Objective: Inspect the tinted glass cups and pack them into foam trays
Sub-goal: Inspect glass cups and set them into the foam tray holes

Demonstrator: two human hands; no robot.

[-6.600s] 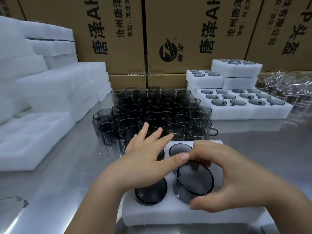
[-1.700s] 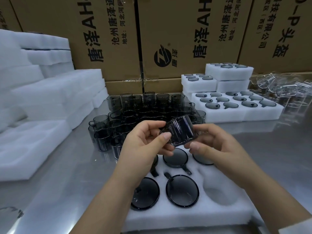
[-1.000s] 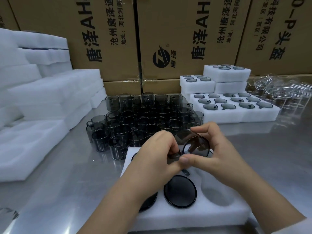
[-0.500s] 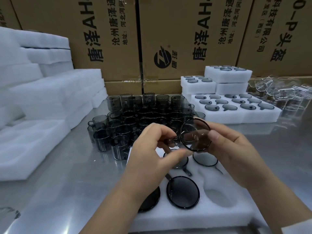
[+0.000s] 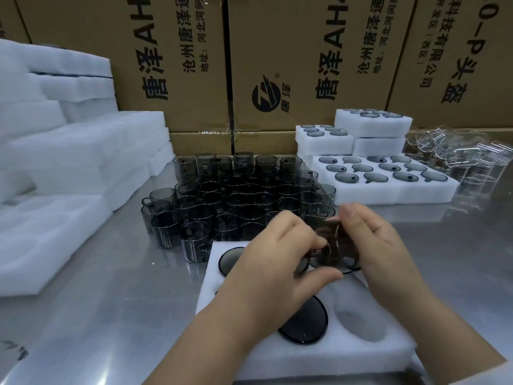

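Both hands hold one tinted glass cup [image 5: 331,245] above the near foam tray [image 5: 319,357]. My left hand [image 5: 277,262] pinches it at the handle side with thumb and fingers. My right hand [image 5: 372,245] grips its right side, fingers curled over the top. The cup looks tilted and is blurred. Several cups sit in the tray, among them one at the front middle [image 5: 304,320] and one at the back left [image 5: 231,261]. The front right pocket [image 5: 358,320] is empty. Several loose tinted cups [image 5: 238,195] stand clustered behind the tray.
Empty foam trays [image 5: 55,184] are stacked on the left. Filled foam trays [image 5: 383,179] stand at the back right, with clear glass pieces [image 5: 466,154] beside them. Cardboard boxes [image 5: 277,65] wall off the back. The table [image 5: 111,315] is shiny steel.
The cup has come down closer to the tray and has been turned: half a second ago its round mouth faced me, now its side shows between my hands.
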